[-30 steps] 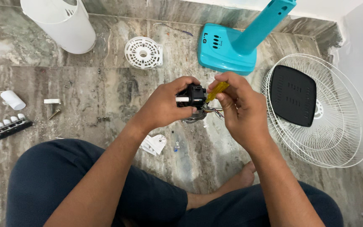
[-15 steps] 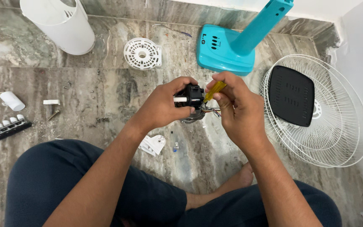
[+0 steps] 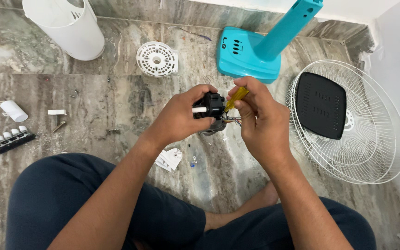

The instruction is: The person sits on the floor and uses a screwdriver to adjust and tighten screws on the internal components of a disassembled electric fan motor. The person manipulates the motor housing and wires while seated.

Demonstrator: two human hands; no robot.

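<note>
At frame centre, above the marble floor (image 3: 93, 88), the left hand (image 3: 181, 118) is wrapped around a small black motor (image 3: 211, 105) with a white shaft, while the right hand (image 3: 258, 122) pinches a yellow-handled screwdriver (image 3: 236, 97) against it. A teal fan base (image 3: 246, 53) stands at 12 o'clock, a white grille (image 3: 371, 134) carrying a black cover (image 3: 322, 104) at 3, and a white disc (image 3: 157, 59) at 11.
</note>
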